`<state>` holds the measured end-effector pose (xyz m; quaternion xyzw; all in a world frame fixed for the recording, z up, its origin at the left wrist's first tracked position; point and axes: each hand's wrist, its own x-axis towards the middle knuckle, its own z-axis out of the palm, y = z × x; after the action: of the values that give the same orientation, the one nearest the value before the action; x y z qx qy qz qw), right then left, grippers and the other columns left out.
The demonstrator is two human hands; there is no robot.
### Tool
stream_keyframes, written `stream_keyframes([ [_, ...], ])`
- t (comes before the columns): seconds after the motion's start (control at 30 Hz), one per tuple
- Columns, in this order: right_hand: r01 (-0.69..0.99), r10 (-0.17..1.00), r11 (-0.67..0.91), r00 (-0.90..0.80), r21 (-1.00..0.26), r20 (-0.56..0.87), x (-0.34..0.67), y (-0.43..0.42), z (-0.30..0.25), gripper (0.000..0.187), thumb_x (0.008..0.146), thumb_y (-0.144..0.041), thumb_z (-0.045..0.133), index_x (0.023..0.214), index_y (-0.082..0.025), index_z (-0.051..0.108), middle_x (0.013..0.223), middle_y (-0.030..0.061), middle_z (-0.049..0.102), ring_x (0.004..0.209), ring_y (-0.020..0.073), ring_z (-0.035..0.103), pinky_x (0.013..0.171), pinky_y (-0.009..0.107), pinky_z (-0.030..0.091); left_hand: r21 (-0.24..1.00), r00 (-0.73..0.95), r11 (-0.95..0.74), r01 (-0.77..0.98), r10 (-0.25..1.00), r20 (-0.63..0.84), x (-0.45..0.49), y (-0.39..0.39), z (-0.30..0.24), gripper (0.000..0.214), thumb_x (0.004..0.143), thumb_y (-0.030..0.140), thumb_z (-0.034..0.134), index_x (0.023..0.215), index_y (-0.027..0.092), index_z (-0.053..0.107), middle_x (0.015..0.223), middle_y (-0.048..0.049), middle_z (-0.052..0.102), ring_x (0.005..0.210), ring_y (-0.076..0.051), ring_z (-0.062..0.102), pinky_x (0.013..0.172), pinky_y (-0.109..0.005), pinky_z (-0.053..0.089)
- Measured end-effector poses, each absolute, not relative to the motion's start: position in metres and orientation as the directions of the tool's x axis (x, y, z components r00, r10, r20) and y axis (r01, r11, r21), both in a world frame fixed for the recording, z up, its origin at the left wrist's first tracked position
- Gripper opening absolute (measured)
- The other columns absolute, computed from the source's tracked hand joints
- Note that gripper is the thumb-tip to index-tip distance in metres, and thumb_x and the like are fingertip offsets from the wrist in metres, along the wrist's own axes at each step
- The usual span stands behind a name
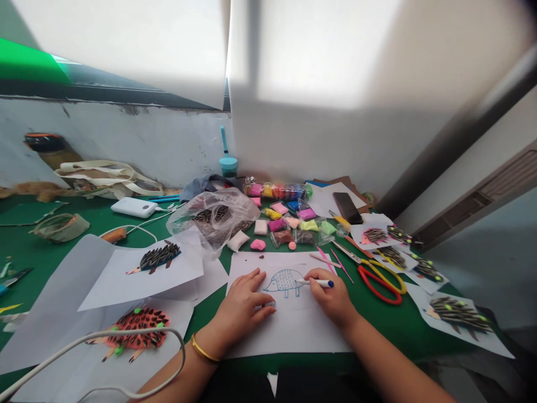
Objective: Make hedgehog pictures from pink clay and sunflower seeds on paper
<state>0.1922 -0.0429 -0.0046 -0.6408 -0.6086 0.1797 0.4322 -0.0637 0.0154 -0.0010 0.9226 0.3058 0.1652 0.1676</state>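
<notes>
A sheet of white paper [251,341] lies before me, bearing a blue outline drawing of a hedgehog [285,281] with short marks across its body. My right hand [331,296] is closed around a white marker with a blue end [322,284], its tip at the drawing's right side. On the paper's left half rests my left hand [241,305], fingers stretched out and apart. A small clear bluish thing [268,307] shows between its thumb and forefinger; I cannot tell whether it is pinched there.
Behind the paper are several colored clay packets [277,225] and a plastic bag of seeds [216,215]. Scissors [380,274] and seed-covered hedgehog pictures [457,313] lie right. More hedgehog pictures [140,330] and a white cable [126,331] are left. A phone [347,207] lies behind.
</notes>
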Motion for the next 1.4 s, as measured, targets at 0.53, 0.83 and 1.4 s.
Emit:
stream_keyframes([
  [0.53, 0.62, 0.927, 0.126, 0.205, -0.775, 0.314, 0.1918, -0.042, -0.0056, 0.019, 0.087, -0.032, 0.051, 0.084, -0.021, 0.067, 0.084, 0.004, 0.07, 0.082, 0.0211, 0.066, 0.075, 0.03, 0.051, 0.411, 0.758, -0.756, 0.509, 0.62, 0.201, -0.0636, 0.015, 0.0001, 0.015, 0.083, 0.031, 0.07, 0.097, 0.03, 0.076, 0.141, -0.0098, 0.052, 0.134, -0.036, 0.041, 0.105, -0.057, 0.037],
  [0.83, 0.622, 0.932, 0.133, 0.187, -0.772, 0.311, 0.1909, -0.0403, -0.0066, 0.019, 0.086, -0.032, 0.051, 0.085, -0.021, 0.067, 0.086, 0.0045, 0.072, 0.084, 0.0212, 0.067, 0.076, 0.031, 0.053, 0.408, 0.755, -0.762, 0.502, 0.617, 0.222, -0.0643, 0.0156, -0.0034, 0.014, 0.083, 0.032, 0.07, 0.096, 0.031, 0.076, 0.141, -0.0097, 0.053, 0.134, -0.036, 0.042, 0.104, -0.057, 0.037],
  [1.4, 0.62, 0.916, 0.139, 0.217, -0.773, 0.338, 0.1924, -0.0395, -0.0124, 0.02, 0.086, -0.033, 0.054, 0.091, -0.021, 0.069, 0.094, 0.0065, 0.073, 0.09, 0.0229, 0.068, 0.082, 0.034, 0.055, 0.417, 0.754, -0.762, 0.496, 0.616, 0.229, -0.0652, 0.0153, -0.002, 0.014, 0.083, 0.032, 0.07, 0.096, 0.03, 0.076, 0.141, -0.009, 0.053, 0.134, -0.037, 0.042, 0.105, -0.056, 0.039],
])
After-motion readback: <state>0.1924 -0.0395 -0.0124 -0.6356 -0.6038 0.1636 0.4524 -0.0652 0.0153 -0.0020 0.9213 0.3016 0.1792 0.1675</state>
